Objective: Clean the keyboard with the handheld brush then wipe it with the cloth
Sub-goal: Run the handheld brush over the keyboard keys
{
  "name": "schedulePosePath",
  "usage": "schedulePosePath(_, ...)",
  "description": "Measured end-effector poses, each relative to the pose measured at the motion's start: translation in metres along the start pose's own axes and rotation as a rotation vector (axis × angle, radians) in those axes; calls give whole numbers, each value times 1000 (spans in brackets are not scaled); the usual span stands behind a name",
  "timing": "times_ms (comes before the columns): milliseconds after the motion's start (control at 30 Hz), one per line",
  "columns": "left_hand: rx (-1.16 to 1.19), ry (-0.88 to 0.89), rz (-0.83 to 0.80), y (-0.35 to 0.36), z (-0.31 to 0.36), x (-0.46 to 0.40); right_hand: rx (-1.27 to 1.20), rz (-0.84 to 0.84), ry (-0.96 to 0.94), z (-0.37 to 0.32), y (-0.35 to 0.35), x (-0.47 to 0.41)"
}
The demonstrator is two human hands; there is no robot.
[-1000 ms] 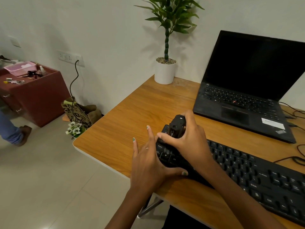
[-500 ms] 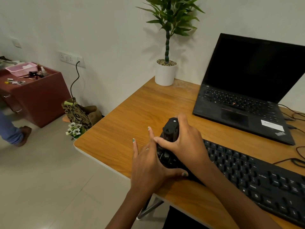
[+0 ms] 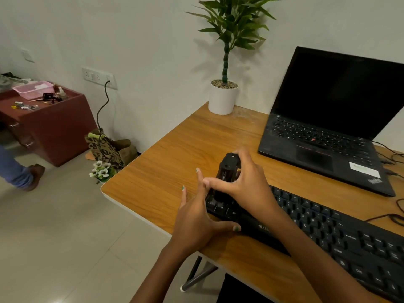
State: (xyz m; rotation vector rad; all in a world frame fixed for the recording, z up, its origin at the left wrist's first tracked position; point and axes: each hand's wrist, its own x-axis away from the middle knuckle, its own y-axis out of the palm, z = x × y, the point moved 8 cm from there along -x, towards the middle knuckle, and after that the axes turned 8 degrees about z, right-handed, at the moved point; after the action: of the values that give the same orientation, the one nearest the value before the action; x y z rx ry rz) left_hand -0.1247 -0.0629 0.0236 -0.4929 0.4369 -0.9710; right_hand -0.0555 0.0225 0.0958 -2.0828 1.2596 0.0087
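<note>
A black keyboard [image 3: 328,232] lies slantwise across the wooden desk [image 3: 179,149], running from the middle to the lower right. My right hand [image 3: 244,182] grips a black handheld brush [image 3: 227,169], which stands on the keyboard's left end. My left hand [image 3: 196,213] rests flat with straight fingers against that left end, its thumb along the front edge. The brush's bristles are hidden by my hands. No cloth is in view.
An open black laptop [image 3: 323,136] stands behind the keyboard at the right, with cables [image 3: 393,156] beside it. A potted plant [image 3: 223,99] sits at the desk's far edge. On the floor to the left are a paper bag [image 3: 107,149], a red cabinet [image 3: 50,125] and a person's leg [image 3: 15,171].
My right hand has slid the brush a little to the left along the keyboard's left end. My left hand has stayed where it was.
</note>
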Motion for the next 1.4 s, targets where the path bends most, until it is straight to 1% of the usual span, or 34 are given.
schedulePosePath(67,12,-17,-3,-1,3,1,36,65,-46,-4,-2,0)
schedulePosePath(100,10,4,3,-2,6,1,7,43,-41,-4,1,1)
schedulePosePath(167,13,51,13,-4,12,3,-50,-60,-10,-6,12,3)
schedulePosePath(200,19,46,21,-5,11,3,-38,-76,-14,-6,14,2)
schedulePosePath(300,29,-29,24,-5,4,2,45,48,-61,-8,7,-2)
schedulePosePath(333,35,-30,21,-5,5,2,28,54,-65,-8,6,-2)
schedulePosePath(433,47,6,39,-7,12,3,-45,-104,-29,-9,17,0)
schedulePosePath(467,48,9,50,-7,11,2,-39,-109,-30,-9,18,0)
schedulePosePath(567,55,-29,42,-6,5,2,12,50,-76,-8,8,-1)
schedulePosePath(600,49,-26,40,-6,7,3,-11,47,-75,-7,9,0)
schedulePosePath(700,36,-4,56,-7,10,3,-83,-98,-24,-5,20,1)
schedulePosePath(733,40,-13,58,-7,8,3,-68,-78,-26,-3,18,-1)
schedulePosePath(800,54,-42,63,-6,2,2,-24,43,-64,-3,9,-5)
schedulePosePath(833,62,-50,64,-6,1,3,-28,66,-73,-2,7,-4)
schedulePosePath(867,69,-46,66,-6,2,3,-51,41,-64,-1,9,-4)
schedulePosePath(933,69,-44,75,-7,2,3,-75,-72,-4,3,14,-9)
schedulePosePath(967,69,-52,73,-6,0,1,-53,-67,21,6,12,-15)
schedulePosePath(1033,51,-74,61,-4,-6,0,28,88,14,12,-4,-27)
schedulePosePath(1067,48,-73,53,-2,-8,0,43,138,-2,13,-9,-29)
schedulePosePath(1100,44,-63,48,-1,-8,0,32,127,-7,14,-9,-29)
schedulePosePath(1167,24,-35,59,-2,-5,-1,-28,-37,19,15,3,-27)
schedulePosePath(1200,13,-24,63,-2,-3,-1,-26,-87,21,15,5,-27)
schedulePosePath(1233,2,-20,63,-2,-2,-1,-8,-68,14,16,3,-30)
schedulePosePath(1300,-16,-25,61,-2,-2,-1,55,106,-33,18,-10,-36)
schedulePosePath(1333,-21,-30,48,-1,-1,0,56,160,-45,20,-14,-36)
schedulePosePath(1367,-20,-31,42,0,0,1,30,156,-43,22,-13,-34)
schedulePosePath(1400,-23,-22,45,-1,0,1,-10,98,-28,23,-8,-35)
